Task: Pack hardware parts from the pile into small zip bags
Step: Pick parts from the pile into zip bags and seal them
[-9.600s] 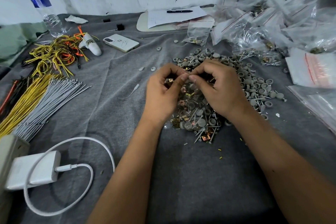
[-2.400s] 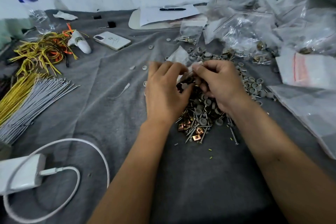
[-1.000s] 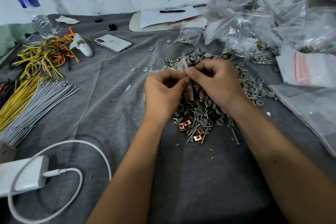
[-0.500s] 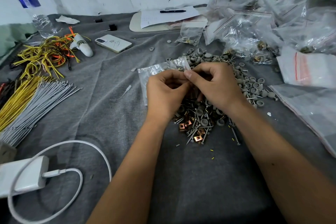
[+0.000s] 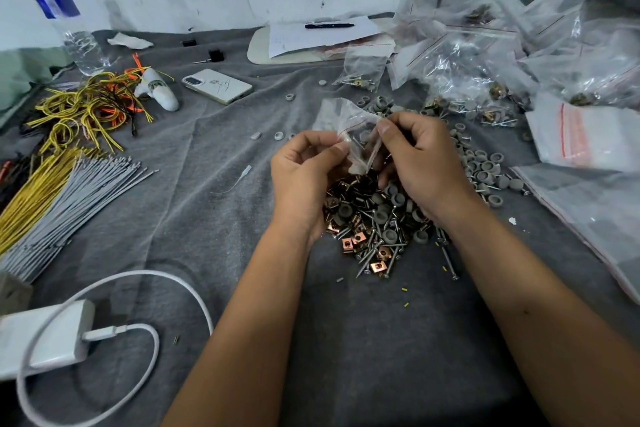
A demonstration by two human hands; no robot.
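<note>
Clear plastic zip bag (image 5: 341, 123) is being pinched at its mouth by left hand (image 5: 304, 180) and right hand (image 5: 420, 166), above pile (image 5: 374, 222). Advice: spread lips wide, keeping mouth upward while loading parts.

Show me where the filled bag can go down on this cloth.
Bare cloth lies between the gray wires and the left hand; more lies just in front of the parts pile, between the forearms. The right side is crowded with bags. Both hands pinch the small bag.
</note>
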